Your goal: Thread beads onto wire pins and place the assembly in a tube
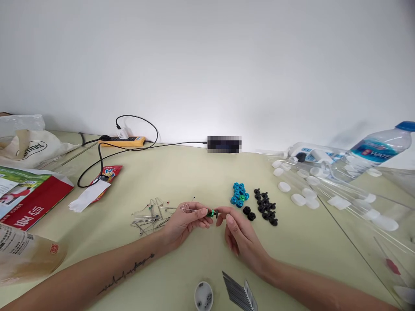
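Note:
My left hand (pixel 188 220) is closed, thumb and fingers pinching a small green and black piece (pixel 212 213) with thin metal wire reaching back over the hand. My right hand (pixel 240 235) meets the black end of that piece with its index fingertip; its thumb stands apart and the other fingers are curled. Beyond the left hand lies a loose pile of bent wire pieces (pixel 151 218) with small coloured tips. Past the right hand sit a cluster of blue and green round parts (pixel 239 195), a pair of black round parts (pixel 249 213) and rows of black knob-like parts (pixel 266 207).
Near the front edge are a small white dish (pixel 203 298) with tiny parts and a stack of metal rods (pixel 238 291). White caps (pixel 298 199), clear tubes and a water bottle (pixel 372 151) occupy the right. A power strip (pixel 129 141), red packet (pixel 108 175) and boxes (pixel 35 198) stand left.

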`<move>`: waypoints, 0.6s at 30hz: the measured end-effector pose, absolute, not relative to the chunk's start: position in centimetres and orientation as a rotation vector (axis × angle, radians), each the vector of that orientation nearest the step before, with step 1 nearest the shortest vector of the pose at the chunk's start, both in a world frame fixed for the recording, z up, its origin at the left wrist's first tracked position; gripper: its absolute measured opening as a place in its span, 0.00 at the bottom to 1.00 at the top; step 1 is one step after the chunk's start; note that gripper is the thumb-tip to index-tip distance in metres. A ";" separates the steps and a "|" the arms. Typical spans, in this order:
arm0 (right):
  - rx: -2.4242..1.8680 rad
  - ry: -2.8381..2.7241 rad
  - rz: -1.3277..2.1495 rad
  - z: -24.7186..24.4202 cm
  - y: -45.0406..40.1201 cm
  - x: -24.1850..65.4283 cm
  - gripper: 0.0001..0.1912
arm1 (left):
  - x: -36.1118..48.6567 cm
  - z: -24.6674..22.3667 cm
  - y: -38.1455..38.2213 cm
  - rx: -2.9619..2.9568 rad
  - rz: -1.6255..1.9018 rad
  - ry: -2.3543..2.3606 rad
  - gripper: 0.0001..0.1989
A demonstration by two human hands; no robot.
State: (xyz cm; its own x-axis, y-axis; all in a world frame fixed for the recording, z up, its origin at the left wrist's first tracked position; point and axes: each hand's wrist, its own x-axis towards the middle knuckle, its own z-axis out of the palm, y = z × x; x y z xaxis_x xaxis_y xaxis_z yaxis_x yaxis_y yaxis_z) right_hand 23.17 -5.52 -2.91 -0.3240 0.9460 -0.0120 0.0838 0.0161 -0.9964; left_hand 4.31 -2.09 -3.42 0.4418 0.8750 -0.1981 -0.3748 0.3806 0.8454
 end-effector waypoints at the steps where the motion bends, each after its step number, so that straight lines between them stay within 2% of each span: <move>1: -1.098 -1.517 1.404 -2.8 -5.5 23.2 0.18 | 4.3 -3.4 -2.1 0.818 0.896 0.724 0.10; 18: -1.108 -1.497 1.412 -2.5 -5.6 23.1 0.16 | 4.4 -3.5 -2.0 0.784 0.874 0.744 0.11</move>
